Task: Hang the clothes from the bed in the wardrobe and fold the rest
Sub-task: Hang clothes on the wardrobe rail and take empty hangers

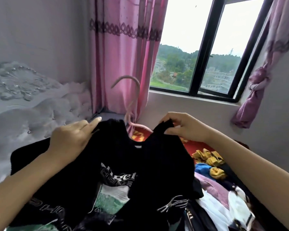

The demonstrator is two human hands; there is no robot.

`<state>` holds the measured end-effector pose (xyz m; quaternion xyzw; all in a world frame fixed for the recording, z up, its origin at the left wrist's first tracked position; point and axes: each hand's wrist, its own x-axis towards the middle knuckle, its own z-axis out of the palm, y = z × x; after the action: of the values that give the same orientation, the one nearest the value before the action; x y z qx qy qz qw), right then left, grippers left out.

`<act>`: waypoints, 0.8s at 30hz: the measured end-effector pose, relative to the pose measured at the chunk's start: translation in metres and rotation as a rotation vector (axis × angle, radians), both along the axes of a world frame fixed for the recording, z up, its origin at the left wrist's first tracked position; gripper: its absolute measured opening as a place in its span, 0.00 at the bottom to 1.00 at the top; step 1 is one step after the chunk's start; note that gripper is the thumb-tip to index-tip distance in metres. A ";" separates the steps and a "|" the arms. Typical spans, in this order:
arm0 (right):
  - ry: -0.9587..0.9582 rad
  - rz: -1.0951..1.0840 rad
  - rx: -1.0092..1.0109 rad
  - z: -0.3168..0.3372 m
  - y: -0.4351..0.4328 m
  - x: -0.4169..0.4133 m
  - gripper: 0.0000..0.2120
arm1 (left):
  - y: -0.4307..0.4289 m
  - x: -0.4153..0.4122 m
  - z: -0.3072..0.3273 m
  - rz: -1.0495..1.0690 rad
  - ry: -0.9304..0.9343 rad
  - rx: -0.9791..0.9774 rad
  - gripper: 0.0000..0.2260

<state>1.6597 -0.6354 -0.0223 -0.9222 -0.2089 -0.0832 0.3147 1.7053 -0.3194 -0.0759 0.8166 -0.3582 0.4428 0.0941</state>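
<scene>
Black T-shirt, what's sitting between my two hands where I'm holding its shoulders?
In the head view, the pink hanger rises between the left hand and the right hand, its stem coming up out of the black T-shirt at the open neckline.

Daylight pours in from the window (178, 47) at one o'clock, and the sky there is blown out to flat white. The room reads soft and even, with no hard shadows on the wall (32, 30) at ten o'clock. The black T-shirt (107, 164) at six o'clock swallows detail, its folds lost in darkness. Wide-angle bend bows the window frame and the curtain (123, 55) at twelve o'clock; the pile of clothes (223, 189) at four o'clock smears into blur near the edge.
</scene>
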 end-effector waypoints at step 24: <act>-0.061 -0.058 0.148 0.015 0.042 0.046 0.07 | 0.068 0.027 0.016 -0.223 1.169 -0.747 0.08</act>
<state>1.7058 -0.5937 -0.0077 -0.8990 -0.1847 -0.1356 0.3731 1.7325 -0.2517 -0.0602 0.7922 -0.1545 0.0122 0.5902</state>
